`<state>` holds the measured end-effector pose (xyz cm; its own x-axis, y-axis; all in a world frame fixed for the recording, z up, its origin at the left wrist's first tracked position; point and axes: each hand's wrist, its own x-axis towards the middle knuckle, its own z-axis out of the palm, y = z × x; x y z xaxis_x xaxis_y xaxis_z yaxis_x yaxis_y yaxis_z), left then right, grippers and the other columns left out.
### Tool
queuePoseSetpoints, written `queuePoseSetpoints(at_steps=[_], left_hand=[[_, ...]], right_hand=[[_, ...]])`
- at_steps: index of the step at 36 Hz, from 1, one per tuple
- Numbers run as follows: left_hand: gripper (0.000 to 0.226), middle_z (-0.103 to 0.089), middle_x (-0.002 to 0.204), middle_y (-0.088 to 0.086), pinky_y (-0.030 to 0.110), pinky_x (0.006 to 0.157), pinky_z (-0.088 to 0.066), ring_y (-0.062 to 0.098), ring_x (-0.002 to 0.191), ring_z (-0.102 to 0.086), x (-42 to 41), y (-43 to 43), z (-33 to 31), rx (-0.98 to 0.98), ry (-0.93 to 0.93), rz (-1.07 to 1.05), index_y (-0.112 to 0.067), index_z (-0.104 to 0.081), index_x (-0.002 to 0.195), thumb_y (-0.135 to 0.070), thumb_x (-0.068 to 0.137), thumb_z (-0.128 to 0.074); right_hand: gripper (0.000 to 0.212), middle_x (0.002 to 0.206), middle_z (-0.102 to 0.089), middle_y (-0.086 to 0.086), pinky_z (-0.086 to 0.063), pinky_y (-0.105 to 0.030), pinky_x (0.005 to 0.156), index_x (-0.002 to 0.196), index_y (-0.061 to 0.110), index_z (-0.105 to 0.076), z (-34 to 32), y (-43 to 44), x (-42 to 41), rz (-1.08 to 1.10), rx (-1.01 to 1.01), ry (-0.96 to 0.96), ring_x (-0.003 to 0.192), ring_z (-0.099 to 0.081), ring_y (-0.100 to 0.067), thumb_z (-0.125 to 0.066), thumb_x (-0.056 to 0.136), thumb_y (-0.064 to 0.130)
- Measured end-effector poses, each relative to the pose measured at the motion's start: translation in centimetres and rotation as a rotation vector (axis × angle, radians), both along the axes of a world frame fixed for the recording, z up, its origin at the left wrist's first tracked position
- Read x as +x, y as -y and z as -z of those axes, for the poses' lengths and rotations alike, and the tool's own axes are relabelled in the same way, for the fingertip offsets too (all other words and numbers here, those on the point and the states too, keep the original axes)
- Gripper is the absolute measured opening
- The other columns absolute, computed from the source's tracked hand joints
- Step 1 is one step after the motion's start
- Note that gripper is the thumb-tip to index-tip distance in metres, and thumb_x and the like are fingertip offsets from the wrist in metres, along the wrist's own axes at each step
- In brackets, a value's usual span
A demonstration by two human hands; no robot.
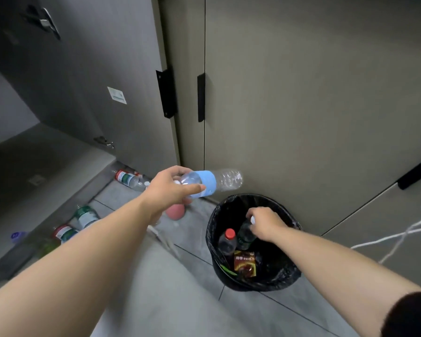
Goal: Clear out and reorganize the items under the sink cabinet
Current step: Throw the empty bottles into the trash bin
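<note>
My left hand [171,188] is shut on the neck end of an empty clear bottle with a blue label [214,182], held sideways above the floor, left of the bin. My right hand [265,223] reaches into the black-lined trash bin [287,271] and grips the white-capped top of a dark green bottle [244,235]. Inside the bin lie a red-capped clear bottle [227,240] and a brown packet [245,263]. Several more bottles lie at the open cabinet's edge: one with a red and green label [128,179] and green-labelled ones [85,216].
The cabinet door [88,76] stands open on the left; closed doors with black handles [201,97] are behind the bin. A pink round object [175,211] sits on the grey tile floor under my left wrist. White cords [404,233] hang at right.
</note>
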<state>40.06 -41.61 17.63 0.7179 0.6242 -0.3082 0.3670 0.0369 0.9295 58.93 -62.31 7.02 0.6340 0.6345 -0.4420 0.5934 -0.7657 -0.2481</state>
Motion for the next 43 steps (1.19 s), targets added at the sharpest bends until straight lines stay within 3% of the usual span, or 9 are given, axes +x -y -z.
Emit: queuePoseSetpoints(at_steps=[7, 14, 19, 24, 27, 29, 33, 40, 43], left_hand=[[0.064, -0.072, 0.104, 0.012, 0.04, 0.077, -0.064, 0.023, 0.084, -0.076, -0.3, -0.1, -0.1, 0.022, 0.034, -0.06, -0.026, -0.064, 0.106, -0.041, 0.053, -0.097], [0.044, -0.074, 0.097, 0.006, 0.054, 0.091, -0.058, 0.023, 0.082, -0.07, 0.0, 0.2, -0.8, 0.099, 0.116, -0.025, -0.035, -0.068, 0.103, -0.035, 0.066, -0.09], [0.05, -0.075, 0.104, 0.001, 0.037, 0.077, -0.058, 0.014, 0.078, -0.066, 0.2, 0.8, -1.5, 0.073, 0.148, 0.004, -0.027, -0.064, 0.112, -0.033, 0.07, -0.09], [0.04, -0.075, 0.103, -0.008, 0.01, 0.058, -0.047, -0.001, 0.067, -0.066, 0.6, 1.6, -2.1, 0.1, 0.206, 0.039, -0.025, -0.069, 0.112, -0.023, 0.078, -0.088], [0.041, -0.074, 0.11, -0.002, 0.009, 0.059, -0.048, 0.002, 0.079, -0.069, 0.8, 2.1, -2.3, 0.104, 0.224, 0.08, -0.025, -0.071, 0.115, -0.019, 0.078, -0.087], [0.045, -0.074, 0.113, -0.003, 0.011, 0.07, -0.052, 0.005, 0.091, -0.072, 0.9, 2.4, -2.3, 0.125, 0.225, 0.105, -0.027, -0.072, 0.119, -0.02, 0.078, -0.088], [0.042, -0.077, 0.108, -0.005, 0.013, 0.08, -0.054, 0.008, 0.099, -0.073, 0.9, 3.4, -2.6, 0.123, 0.27, 0.181, -0.023, -0.073, 0.117, -0.013, 0.078, -0.087], [0.055, -0.074, 0.118, -0.009, 0.014, 0.084, -0.055, 0.004, 0.106, -0.071, 1.2, 3.9, -2.4, 0.054, 0.269, 0.312, -0.02, -0.067, 0.128, -0.015, 0.078, -0.088], [0.048, -0.066, 0.126, -0.012, 0.015, 0.088, -0.052, 0.0, 0.106, -0.069, 1.5, 3.7, -1.9, 0.203, 0.188, 0.283, -0.029, -0.067, 0.127, -0.033, 0.082, -0.084]], right_hand=[[0.047, 0.133, -0.046, -0.009, -0.048, -0.033, 0.094, 0.136, 0.024, -0.057, 3.7, -0.4, -0.8, 0.071, 0.016, -0.025, 0.113, -0.059, -0.035, -0.056, 0.091, 0.008], [0.064, 0.134, -0.045, -0.012, -0.049, -0.036, 0.091, 0.147, 0.024, -0.041, 3.8, -0.9, -0.6, 0.114, 0.042, -0.063, 0.118, -0.057, -0.036, -0.059, 0.088, 0.008], [0.057, 0.134, -0.046, -0.009, -0.049, -0.035, 0.094, 0.142, 0.021, -0.045, 1.9, -1.1, 0.2, 0.142, 0.073, -0.031, 0.119, -0.056, -0.031, -0.061, 0.088, 0.015], [0.025, 0.099, -0.063, -0.002, -0.043, -0.025, 0.081, 0.102, 0.022, -0.071, -5.0, -3.8, 0.2, 0.308, 0.624, -0.039, 0.091, -0.061, -0.02, -0.057, 0.088, 0.007], [0.014, 0.071, -0.061, 0.019, -0.044, -0.017, 0.063, 0.101, 0.024, -0.072, -11.1, -5.0, -1.1, 0.248, 0.937, -0.266, 0.064, -0.053, -0.002, -0.06, 0.094, 0.021], [0.018, 0.074, -0.06, 0.021, -0.043, -0.012, 0.057, 0.106, 0.025, -0.072, -14.6, -5.5, -2.1, 0.123, 1.005, -0.36, 0.064, -0.053, -0.001, -0.062, 0.094, 0.034], [0.025, 0.106, -0.061, -0.006, -0.048, -0.019, 0.082, 0.11, 0.024, -0.071, -17.5, -5.9, -3.6, -0.122, 0.827, -0.189, 0.088, -0.057, -0.01, -0.076, 0.087, 0.034], [0.014, 0.094, -0.065, -0.003, -0.05, -0.033, 0.08, 0.089, 0.024, -0.067, -18.2, -4.0, -3.4, -0.176, 0.637, -0.002, 0.085, -0.06, -0.017, -0.078, 0.079, 0.027], [0.014, 0.089, -0.067, 0.003, -0.051, -0.036, 0.08, 0.087, 0.023, -0.066, -17.7, -2.5, -2.0, -0.163, 0.507, 0.026, 0.085, -0.061, -0.018, -0.075, 0.077, 0.023]])
